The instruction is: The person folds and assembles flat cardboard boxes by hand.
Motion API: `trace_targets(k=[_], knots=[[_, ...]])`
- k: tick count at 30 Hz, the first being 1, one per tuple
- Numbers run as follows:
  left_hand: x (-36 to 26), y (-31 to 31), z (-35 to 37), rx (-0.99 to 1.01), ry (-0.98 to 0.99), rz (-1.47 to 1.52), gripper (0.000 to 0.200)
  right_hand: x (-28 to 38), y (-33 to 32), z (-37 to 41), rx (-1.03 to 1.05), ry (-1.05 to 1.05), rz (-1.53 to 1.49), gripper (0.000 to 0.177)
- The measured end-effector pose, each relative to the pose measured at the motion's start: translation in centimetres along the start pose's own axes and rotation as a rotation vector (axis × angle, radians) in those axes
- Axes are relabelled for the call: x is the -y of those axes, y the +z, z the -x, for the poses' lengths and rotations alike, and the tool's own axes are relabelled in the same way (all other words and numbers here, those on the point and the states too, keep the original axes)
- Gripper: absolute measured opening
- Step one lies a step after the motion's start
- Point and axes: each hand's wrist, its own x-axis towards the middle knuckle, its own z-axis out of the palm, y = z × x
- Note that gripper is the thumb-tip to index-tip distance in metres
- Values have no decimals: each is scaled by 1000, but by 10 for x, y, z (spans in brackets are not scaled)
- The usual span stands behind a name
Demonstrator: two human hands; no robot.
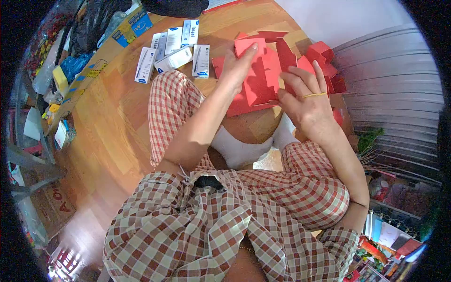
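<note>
A red cardboard box (260, 77), partly folded with its flaps sticking out, is held up in front of me. My left hand (236, 66) grips its left side, thumb laid over the upper flap and the other fingers hidden behind the card. At the right edge of the box is my right hand (307, 101), its fingers bent and spread apart, thumb and index fingertips right by the card. A thin yellow band (314, 95) circles one of its fingers. Beneath the held box lies more flat red card (244, 104).
Small white-and-blue boxes (201, 61) lie on the wooden floor (112, 108) beyond my left knee. More red boxes (321, 51) are piled to the right, beside a grey ridged panel (394, 70). An opened carton (84, 77) with bags stands at the left.
</note>
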Motion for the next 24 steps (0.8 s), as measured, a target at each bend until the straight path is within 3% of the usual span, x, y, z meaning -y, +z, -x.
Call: trace_targets(k=[3,5,7,9,11,14,16,19,21,23,24], knots=[[-10,3,12,24,-26,-155,60,1,-14,-8,-14,48,-40,34],[-3,3,12,57,-50,-265,63,-3,-22,-10,-188,169,-401,45],[28,-5,5,99,257,-507,70,-15,-28,-8,-330,243,-273,45],[8,4,22,136,203,-491,75,-21,-29,-4,-356,343,-250,41],[-3,9,30,229,51,-237,75,-27,-21,3,-243,305,-221,35],[0,5,27,220,177,-402,73,-22,-18,3,-121,212,-289,33],[-10,8,34,230,101,-329,72,-15,-18,1,-17,147,-296,41],[-6,6,34,240,50,-260,72,-14,-19,2,17,139,-124,44],[-13,9,39,242,73,-274,72,-15,-18,3,13,135,-130,46],[-23,15,46,351,-67,-123,71,-14,-13,4,10,134,-138,48],[-22,19,46,348,-23,-268,66,-12,-9,5,23,143,-261,48]])
